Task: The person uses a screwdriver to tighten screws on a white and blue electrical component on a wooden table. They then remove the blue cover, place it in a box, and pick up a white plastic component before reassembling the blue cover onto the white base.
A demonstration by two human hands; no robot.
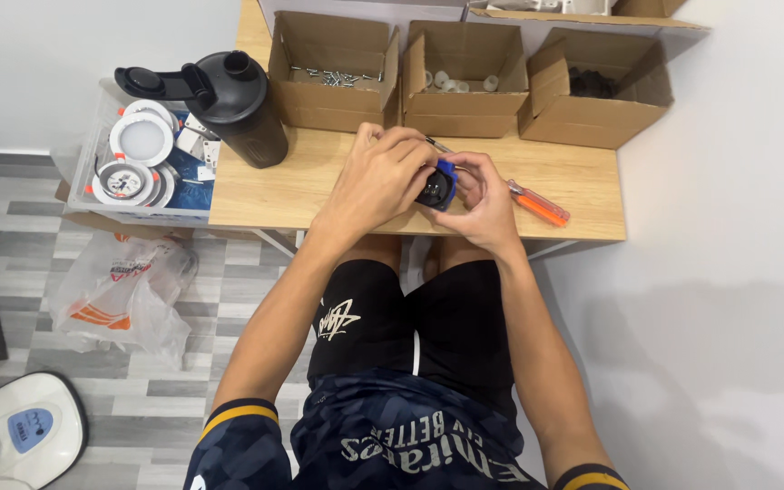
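- Nearest the camera, at the centre of the frame, both hands are together on one small blue and black part (437,187), held just above the front edge of the wooden table (256,195). The left hand (381,172) is curled over its top and left side; the right hand (483,204) cups it from the right and below.
- The part sits over the table's edge and the lap, so a slip of the fingers could, I judge, send it down to the floor between the knees.
- Just right of the right hand lies an orange-handled screwdriver (537,206), close to the table's front edge; a nudge from the right wrist could roll it off.
- To the left, a black shaker bottle (233,104) stands with its lid flipped open; a swing of the left elbow might tip it toward the clear bin of round white fittings (138,150) beside the table.
- Farthest, along the top of the frame, three open cardboard boxes: screws (328,77), small white pieces (460,82), dark parts (592,83). Reaching without looking could mix them up, since they stand side by side.
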